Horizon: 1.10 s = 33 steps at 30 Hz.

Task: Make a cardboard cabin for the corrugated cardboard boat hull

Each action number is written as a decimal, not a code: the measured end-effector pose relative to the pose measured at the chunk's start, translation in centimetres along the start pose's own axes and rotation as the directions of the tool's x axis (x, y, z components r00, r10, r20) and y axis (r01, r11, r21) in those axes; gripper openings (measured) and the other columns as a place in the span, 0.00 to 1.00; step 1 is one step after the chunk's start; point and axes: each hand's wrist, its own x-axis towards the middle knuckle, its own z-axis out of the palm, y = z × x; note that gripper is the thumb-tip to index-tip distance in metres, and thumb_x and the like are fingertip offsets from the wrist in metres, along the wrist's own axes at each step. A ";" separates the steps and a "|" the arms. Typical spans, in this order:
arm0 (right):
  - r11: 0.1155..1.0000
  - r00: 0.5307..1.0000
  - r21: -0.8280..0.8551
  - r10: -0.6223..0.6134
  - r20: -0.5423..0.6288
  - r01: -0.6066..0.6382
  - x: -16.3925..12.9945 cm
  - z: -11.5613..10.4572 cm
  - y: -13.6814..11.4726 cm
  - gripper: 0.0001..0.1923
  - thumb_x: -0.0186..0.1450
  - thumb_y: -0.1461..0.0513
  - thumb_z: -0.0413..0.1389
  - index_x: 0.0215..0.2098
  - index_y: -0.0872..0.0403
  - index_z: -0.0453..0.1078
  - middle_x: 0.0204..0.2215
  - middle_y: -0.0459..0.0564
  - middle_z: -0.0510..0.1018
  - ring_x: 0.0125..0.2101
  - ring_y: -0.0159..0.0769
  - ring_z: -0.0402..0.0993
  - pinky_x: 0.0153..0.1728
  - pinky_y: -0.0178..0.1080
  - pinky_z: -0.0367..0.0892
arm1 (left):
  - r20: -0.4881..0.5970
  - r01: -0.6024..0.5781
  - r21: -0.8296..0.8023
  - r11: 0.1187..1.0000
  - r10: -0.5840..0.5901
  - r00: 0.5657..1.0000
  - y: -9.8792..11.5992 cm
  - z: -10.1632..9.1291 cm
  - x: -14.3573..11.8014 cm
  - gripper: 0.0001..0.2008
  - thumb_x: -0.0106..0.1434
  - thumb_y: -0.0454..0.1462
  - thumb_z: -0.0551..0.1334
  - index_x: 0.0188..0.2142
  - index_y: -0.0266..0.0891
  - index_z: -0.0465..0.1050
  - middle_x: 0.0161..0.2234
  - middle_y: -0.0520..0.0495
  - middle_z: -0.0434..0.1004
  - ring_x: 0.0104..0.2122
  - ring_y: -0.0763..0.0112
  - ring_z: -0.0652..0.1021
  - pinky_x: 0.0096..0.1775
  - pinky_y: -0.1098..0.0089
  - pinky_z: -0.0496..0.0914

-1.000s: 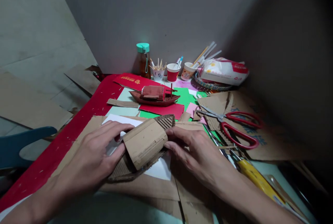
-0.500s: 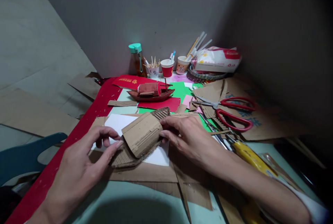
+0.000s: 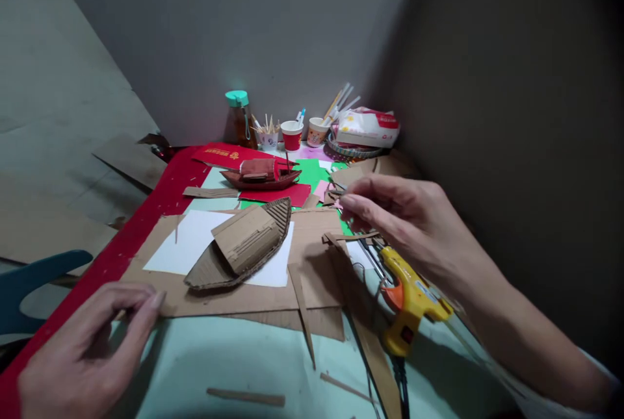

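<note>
Cluttering table (image 3: 219, 367): cardboard boat (image 3: 244, 247), glue gun (image 3: 412, 299); grey walls; both hands loose, holding nothing.

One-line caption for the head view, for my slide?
Cardboard boat lies on white paper, both hands off it; right hand hovers above the yellow glue gun.

Single head-worn camera, positioned above the near edge of the table (image 3: 234, 367). It faces forward and down toward the far edge at the wall (image 3: 253, 29), at close, arm's-length range. Only one view is supplied.
</note>
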 end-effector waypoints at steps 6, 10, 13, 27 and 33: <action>0.972 0.996 -0.232 -0.025 0.089 0.045 -7.2 2.5 0.4 0.07 0.72 0.64 0.53 0.36 0.54 0.72 0.28 0.45 0.79 0.26 0.31 0.74 0.28 0.33 0.65 | 0.097 -0.040 -0.184 0.982 0.058 0.994 1.9 1.4 -4.7 0.04 0.67 0.38 0.59 0.34 0.46 0.68 0.35 0.53 0.72 0.37 0.66 0.74 0.44 0.69 0.66; 0.855 0.971 -0.464 -0.173 0.163 0.230 -10.1 7.1 0.5 0.06 0.70 0.67 0.54 0.36 0.56 0.72 0.30 0.51 0.78 0.29 0.41 0.74 0.29 0.40 0.69 | 0.229 -0.098 -0.243 0.965 0.156 0.961 4.1 2.9 -6.1 0.08 0.70 0.38 0.56 0.33 0.47 0.68 0.33 0.56 0.74 0.34 0.70 0.76 0.38 0.74 0.68; 0.725 0.958 -0.636 -0.272 0.087 0.263 -10.8 10.2 0.6 0.09 0.61 0.72 0.58 0.41 0.61 0.75 0.31 0.57 0.79 0.29 0.46 0.73 0.29 0.47 0.70 | 0.289 -0.242 -0.220 0.945 0.300 0.909 3.8 3.5 -6.4 0.05 0.69 0.36 0.58 0.35 0.48 0.70 0.33 0.58 0.76 0.33 0.73 0.79 0.38 0.79 0.70; 0.741 0.907 -0.576 -0.420 0.001 0.344 -13.4 18.0 -1.0 0.06 0.56 0.71 0.59 0.29 0.55 0.70 0.24 0.47 0.71 0.25 0.39 0.64 0.29 0.42 0.67 | 0.255 -0.234 -0.247 0.941 0.296 0.921 0.2 2.4 -7.6 0.07 0.69 0.44 0.60 0.38 0.47 0.72 0.36 0.52 0.75 0.36 0.69 0.78 0.43 0.77 0.73; 0.806 0.954 -0.540 -0.300 -0.025 0.240 -13.5 16.0 -0.8 0.15 0.52 0.74 0.62 0.35 0.55 0.70 0.29 0.48 0.73 0.31 0.41 0.67 0.33 0.42 0.68 | 0.376 0.243 -0.331 0.912 -0.109 0.920 3.5 1.9 -7.3 0.17 0.61 0.53 0.66 0.27 0.44 0.68 0.25 0.55 0.68 0.26 0.72 0.71 0.29 0.79 0.71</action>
